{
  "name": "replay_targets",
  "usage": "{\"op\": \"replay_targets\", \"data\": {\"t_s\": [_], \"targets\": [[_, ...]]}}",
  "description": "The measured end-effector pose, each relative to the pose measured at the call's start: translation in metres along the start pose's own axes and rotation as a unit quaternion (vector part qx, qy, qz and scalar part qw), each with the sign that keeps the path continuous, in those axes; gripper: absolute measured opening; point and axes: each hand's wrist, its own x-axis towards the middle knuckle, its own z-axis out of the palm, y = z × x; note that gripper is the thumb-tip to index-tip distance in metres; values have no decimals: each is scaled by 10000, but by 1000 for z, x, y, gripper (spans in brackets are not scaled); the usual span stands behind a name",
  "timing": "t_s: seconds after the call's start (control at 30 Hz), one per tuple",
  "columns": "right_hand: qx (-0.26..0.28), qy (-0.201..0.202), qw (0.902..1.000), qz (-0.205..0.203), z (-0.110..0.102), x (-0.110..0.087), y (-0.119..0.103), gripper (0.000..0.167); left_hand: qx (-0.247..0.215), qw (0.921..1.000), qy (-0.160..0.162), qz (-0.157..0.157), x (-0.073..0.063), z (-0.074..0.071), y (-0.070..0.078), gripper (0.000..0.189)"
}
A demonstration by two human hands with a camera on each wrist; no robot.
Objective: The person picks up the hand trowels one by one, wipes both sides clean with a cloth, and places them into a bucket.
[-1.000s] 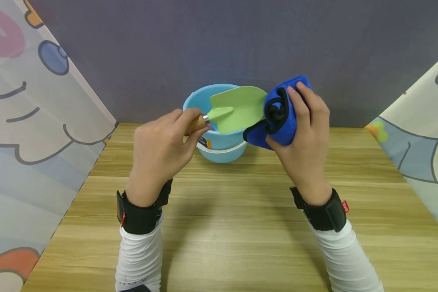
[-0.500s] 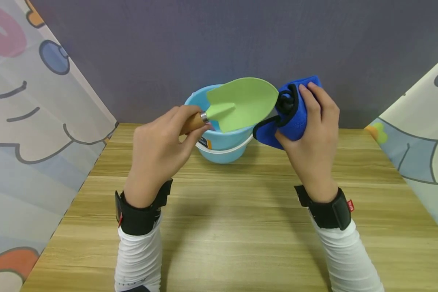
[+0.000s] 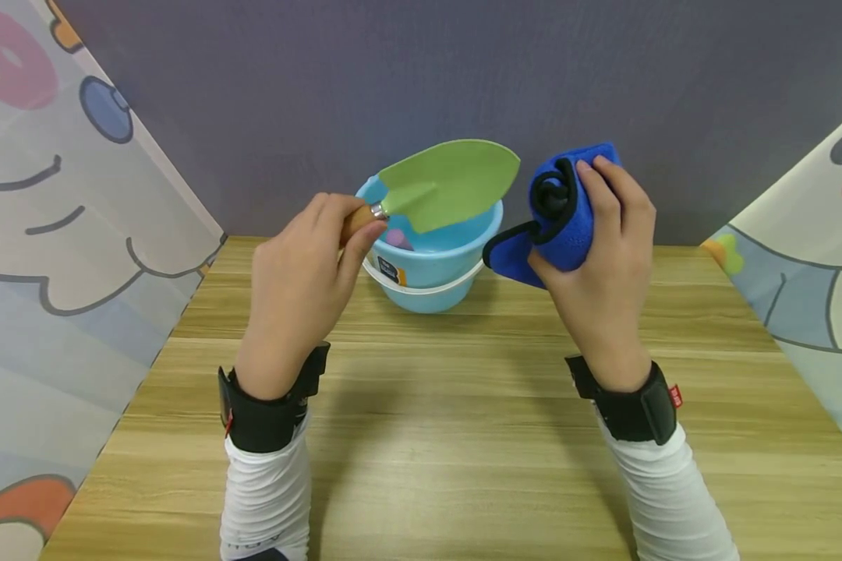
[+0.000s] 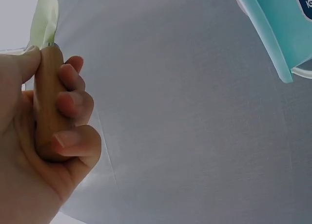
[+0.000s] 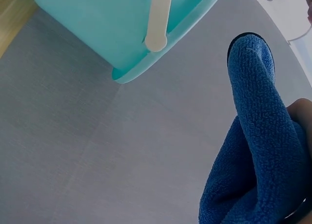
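My left hand [image 3: 302, 269] grips the wooden handle [image 4: 48, 107] of a garden trowel [image 3: 456, 183]. Its light green blade points right and overlaps the far part of a blue bucket [image 3: 428, 269] in the head view. On the right, a bunched blue towel with black edging [image 3: 578, 234] is held in my right hand [image 3: 606, 257], fingers over its back and thumb at the front. The towel is level with the blade tip, a gap apart from it. Inside the bucket a small pinkish-purple thing [image 3: 398, 238] shows near the left wall.
The bucket stands at the back of a wooden table [image 3: 435, 436], its white handle [image 3: 424, 290] lowered across the front. Behind it rises a dark grey wall [image 3: 421, 78]. Cartoon-printed panels [image 3: 77, 202] flank the table on both sides.
The towel first moves right, away from the trowel blade, then stays. The trowel lifts slightly and shifts back left, so the blade tip no longer meets the towel and more of the bucket shows.
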Motion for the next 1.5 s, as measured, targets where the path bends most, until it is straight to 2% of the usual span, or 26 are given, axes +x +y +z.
{"op": "replay_targets", "data": {"t_s": [0.27, 0.43, 0.53, 0.8, 1.0, 1.23, 1.33, 1.5], "targets": [[281, 257, 9992, 78, -4, 2, -8, 66, 117, 9999, -9, 19, 1, -1, -1, 42], [565, 454, 9974, 1, -6, 2, -16, 63, 117, 9999, 85, 76, 2, -1, -1, 38], [692, 515, 9961, -178, -5, 0, -22, 61, 123, 9998, 114, 80, 2, -1, -1, 36], [988, 443, 9899, -916, -2, -7, -41, 63, 252, 9993, -257, 127, 3, 5, 1, 42], [1022, 190, 9838, -1458, 3, -16, -49, 70, 503, 9971, -108, 561, 3, 14, 7, 30], [288, -482, 9755, -2127, 8, -26, -55, 80, 612, 9902, -92, 1255, 4, 22, 15, 16], [59, -710, 9729, -2199, 11, -28, -55, 82, 717, 9854, -16, 1545, 4, 23, 18, 18], [65, -631, 9762, -2072, 14, -29, -53, 81, 810, 9810, 198, 1750, 4, 24, 20, 19]]}}
